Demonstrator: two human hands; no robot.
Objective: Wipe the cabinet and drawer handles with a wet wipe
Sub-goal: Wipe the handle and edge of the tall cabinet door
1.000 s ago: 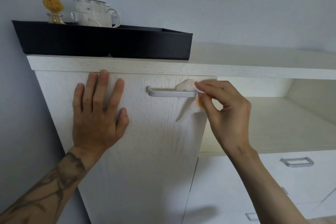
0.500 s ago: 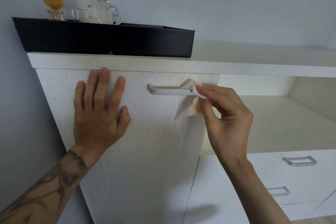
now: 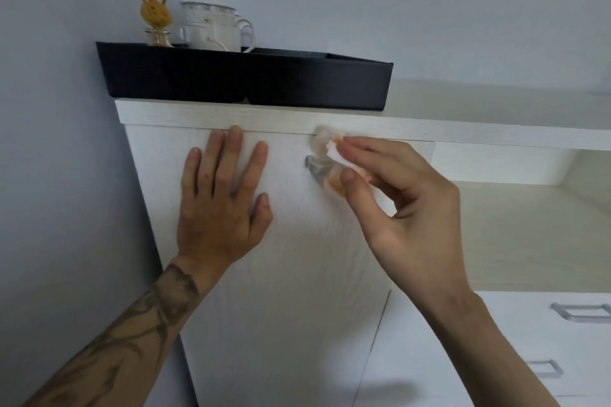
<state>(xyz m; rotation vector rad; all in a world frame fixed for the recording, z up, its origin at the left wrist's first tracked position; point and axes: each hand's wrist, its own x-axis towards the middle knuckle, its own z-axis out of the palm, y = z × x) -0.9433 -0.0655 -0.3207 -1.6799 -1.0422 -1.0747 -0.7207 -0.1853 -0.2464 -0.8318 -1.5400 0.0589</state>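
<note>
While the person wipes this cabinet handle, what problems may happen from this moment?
1. The wet wipe is bunched and carries an orange stain; that dirt may smear back onto the cabinet handle or the white door.
2. The right hand only pinches the wipe with its fingertips, so it may slip out.
3. The left hand presses flat on the door and may leave prints.

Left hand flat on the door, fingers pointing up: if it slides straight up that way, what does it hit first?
Probably the cabinet top's front edge above the left hand; the black tray sits higher.
</note>
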